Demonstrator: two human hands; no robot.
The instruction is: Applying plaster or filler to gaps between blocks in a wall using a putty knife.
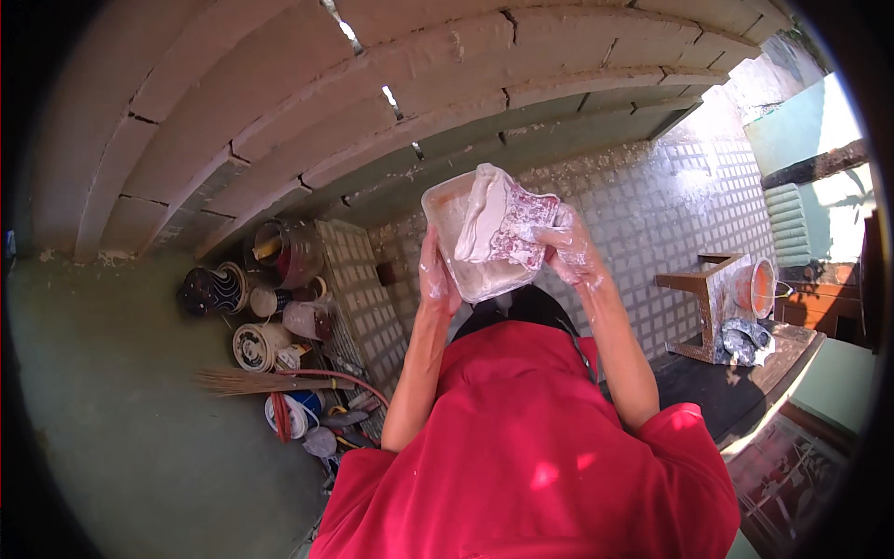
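Note:
My left hand (440, 275) is wrapped round the side of a whitish rectangular tub (496, 283), which is smeared with paste inside and out. A flat, dark-red spreader (538, 216) sits in my right hand (574, 250), its face streaked with white. Along the spreader's far-left side lies a thick ridge of white putty (486, 216), over the tub's opening. How the spreader is gripped is partly hidden by the paste. White smears cover the fingers of both hands.
A block wall (372, 121) rises ahead, above a tiled floor (643, 224). Buckets (261, 347), a stick broom (270, 382) and a red hose (345, 374) crowd the left. At right, a small wooden stool (708, 298) and an orange-red pail (752, 287) stand by a dark bench (680, 387).

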